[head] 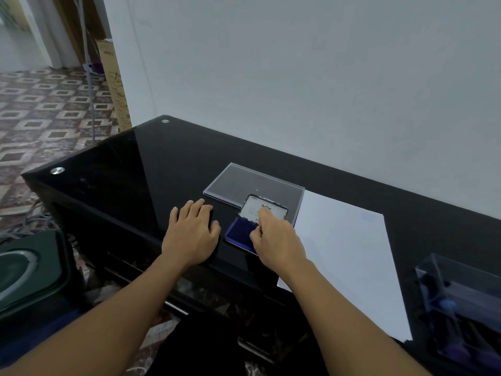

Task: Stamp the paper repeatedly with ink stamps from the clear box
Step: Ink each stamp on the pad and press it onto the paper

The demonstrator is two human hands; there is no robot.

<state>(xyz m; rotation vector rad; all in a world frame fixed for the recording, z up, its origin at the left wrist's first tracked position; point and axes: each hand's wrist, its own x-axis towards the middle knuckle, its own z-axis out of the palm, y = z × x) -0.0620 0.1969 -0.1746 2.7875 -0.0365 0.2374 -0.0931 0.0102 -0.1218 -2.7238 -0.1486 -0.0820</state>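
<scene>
As left hand (191, 234) lies flat, right hand (273, 237) touches ink pad (239, 229).

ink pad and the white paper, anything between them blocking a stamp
Nothing visible does. The open blue ink pad sits directly left of the white sheet of paper on the black glass table; the flat clear plastic lid lies behind the pad, off that path.

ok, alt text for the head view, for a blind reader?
A person's right hand reaches over an open blue ink pad on a black glass table, while the left hand rests flat beside it. White paper lies to the right; a clear box of stamps sits at the frame's right edge.
</scene>
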